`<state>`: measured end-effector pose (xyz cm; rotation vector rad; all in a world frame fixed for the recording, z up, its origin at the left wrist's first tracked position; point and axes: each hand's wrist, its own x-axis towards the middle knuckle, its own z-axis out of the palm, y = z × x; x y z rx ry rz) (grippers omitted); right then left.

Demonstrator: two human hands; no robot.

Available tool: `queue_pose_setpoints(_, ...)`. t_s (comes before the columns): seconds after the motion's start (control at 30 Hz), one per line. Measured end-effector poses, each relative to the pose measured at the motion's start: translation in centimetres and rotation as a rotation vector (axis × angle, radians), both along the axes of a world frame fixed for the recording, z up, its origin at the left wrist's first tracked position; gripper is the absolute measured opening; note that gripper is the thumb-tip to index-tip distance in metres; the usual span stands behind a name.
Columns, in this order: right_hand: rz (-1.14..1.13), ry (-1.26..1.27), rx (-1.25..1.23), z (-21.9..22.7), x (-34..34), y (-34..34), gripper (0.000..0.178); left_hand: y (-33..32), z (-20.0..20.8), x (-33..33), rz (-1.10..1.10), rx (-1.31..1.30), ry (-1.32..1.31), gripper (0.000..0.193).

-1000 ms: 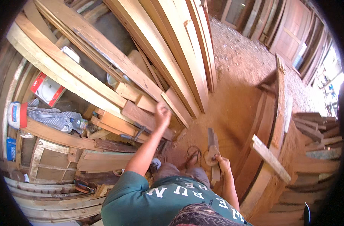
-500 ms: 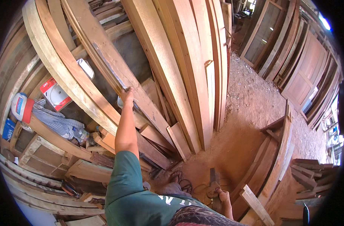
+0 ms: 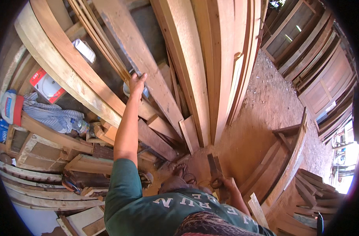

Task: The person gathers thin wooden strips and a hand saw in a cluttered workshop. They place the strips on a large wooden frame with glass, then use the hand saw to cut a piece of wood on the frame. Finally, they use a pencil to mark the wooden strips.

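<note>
My left hand [image 3: 137, 83] reaches forward on a stretched arm. Its fingers close round the left edge of a long brown wooden plank [image 3: 156, 86], which leans upright at a slant with its foot low among offcuts. Thin wooden strips [image 3: 99, 35] lean just left of that plank, a dark gap between them. Low down near my body, my right hand [image 3: 227, 183] is closed on a dark, bar-shaped tool [image 3: 214, 163] with a rounded grip; its exact kind I cannot make out. Part of a bluish-white container [image 3: 127, 89] shows behind my left hand.
Tall pale boards [image 3: 191, 70] lean right of the plank. At left are curved timbers [image 3: 65, 70], a striped cloth [image 3: 49, 114] and a red-and-white box [image 3: 47, 85]. A long wooden piece [image 3: 291, 165] and stacked offcuts [image 3: 309, 188] lie at right. Door panels [image 3: 328, 78] stand behind.
The plank in my left hand has swung rightward, opening a gap from the thin strips. My right hand and its tool have moved up and slightly left in the view, which has shifted too.
</note>
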<state>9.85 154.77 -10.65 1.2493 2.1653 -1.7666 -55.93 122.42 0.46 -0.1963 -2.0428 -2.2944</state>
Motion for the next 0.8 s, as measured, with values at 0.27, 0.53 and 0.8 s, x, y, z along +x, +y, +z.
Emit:
queue_pose_setpoints(0.27, 0.284, -0.404, -0.001, 5.0, -9.8, 1.6, 0.042, -1.3, 3.0, -1.9, 0.08, -0.782, -0.026, 0.05)
queue_pose_setpoints(0.53, 0.217, -0.399, -0.018, 3.3, -8.2, 2.5, 0.04, -8.5, 4.6, -2.8, 0.48, -0.346, -0.027, 0.081)
queue_pose_setpoints(0.8, 0.125, -0.378, -0.073, 6.7, -4.8, 2.0, 0.037, -8.6, 2.9, -7.8, 0.099, -0.116, -0.286, 0.054)
